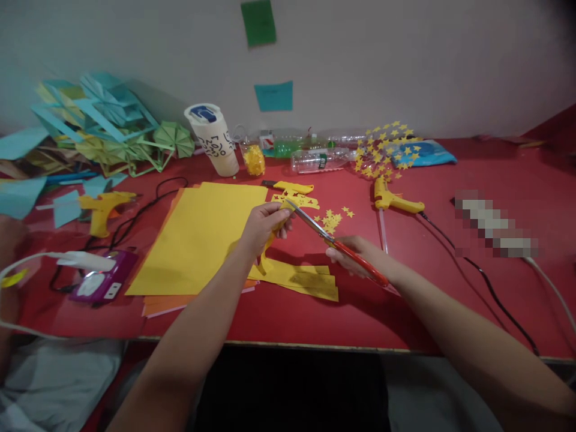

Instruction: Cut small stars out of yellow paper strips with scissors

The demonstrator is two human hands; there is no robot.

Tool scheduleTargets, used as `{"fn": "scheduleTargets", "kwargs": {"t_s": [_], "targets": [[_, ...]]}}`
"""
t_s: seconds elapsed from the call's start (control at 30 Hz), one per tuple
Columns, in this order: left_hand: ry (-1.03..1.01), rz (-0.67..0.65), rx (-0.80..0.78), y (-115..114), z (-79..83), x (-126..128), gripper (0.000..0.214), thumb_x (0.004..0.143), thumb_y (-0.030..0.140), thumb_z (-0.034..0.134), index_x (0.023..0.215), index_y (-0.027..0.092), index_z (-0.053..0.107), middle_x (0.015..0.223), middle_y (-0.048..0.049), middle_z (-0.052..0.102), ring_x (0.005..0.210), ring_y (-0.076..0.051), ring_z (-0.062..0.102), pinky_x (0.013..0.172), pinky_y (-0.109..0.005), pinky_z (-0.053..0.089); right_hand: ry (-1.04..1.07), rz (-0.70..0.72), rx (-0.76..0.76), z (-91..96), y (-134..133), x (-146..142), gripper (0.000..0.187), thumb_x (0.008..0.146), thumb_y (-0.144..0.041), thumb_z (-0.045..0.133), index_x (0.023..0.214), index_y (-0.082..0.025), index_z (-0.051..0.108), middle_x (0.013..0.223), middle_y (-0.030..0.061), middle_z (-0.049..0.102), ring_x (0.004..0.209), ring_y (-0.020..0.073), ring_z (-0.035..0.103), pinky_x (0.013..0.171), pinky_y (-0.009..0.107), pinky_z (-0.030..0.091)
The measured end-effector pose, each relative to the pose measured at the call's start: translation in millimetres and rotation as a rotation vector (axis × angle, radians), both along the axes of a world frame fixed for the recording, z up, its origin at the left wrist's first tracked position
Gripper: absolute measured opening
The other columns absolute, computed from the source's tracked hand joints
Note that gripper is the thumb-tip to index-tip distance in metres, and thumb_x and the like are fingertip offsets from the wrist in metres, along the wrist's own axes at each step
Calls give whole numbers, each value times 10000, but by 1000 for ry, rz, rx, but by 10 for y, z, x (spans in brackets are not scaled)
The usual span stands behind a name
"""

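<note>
My left hand (263, 225) pinches a small piece of yellow paper (275, 231) above the red table (405, 300). My right hand (355, 255) is closed on red-handled scissors (333, 240), whose blades point up-left and meet the paper at my left fingertips. Yellow strips (301, 276) lie under my hands. A stack of yellow and orange sheets (202, 234) lies to the left. Several small cut yellow stars (333, 219) are scattered just beyond the scissors.
A yellow glue gun (393, 201) with a black cord lies at the right, another glue gun (103, 207) at the left near a purple power strip (101, 282). A white cup (213, 141), plastic bottles (319, 159), a star cluster (382, 150) and folded paper shapes (103, 126) line the wall.
</note>
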State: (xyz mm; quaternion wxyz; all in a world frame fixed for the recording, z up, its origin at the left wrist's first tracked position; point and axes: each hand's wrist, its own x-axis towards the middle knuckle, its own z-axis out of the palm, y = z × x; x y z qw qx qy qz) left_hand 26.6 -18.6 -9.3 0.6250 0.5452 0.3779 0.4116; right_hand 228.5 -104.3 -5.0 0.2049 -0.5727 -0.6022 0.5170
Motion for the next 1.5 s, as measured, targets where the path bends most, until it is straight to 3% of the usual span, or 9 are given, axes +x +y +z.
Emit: {"fn": "scheduleTargets", "kwargs": {"t_s": [0.33,1.5], "targets": [[83,-170,-102,69,42,-122,142,702,256,611,686,115,616,548,-21,643,396,-90,557,420,-207,440,52,25,-34,-66,23,43,438,726,-587,587,638,-183,444,498,-70,380,404,54,367,377,197,323],[105,-213,-126,68,70,-150,142,740,227,581,646,123,603,576,-52,666,394,-89,555,427,-217,440,22,26,-91,29,33,53,505,696,-666,569,597,-185,448,385,-87,357,310,43,337,332,192,315]]}}
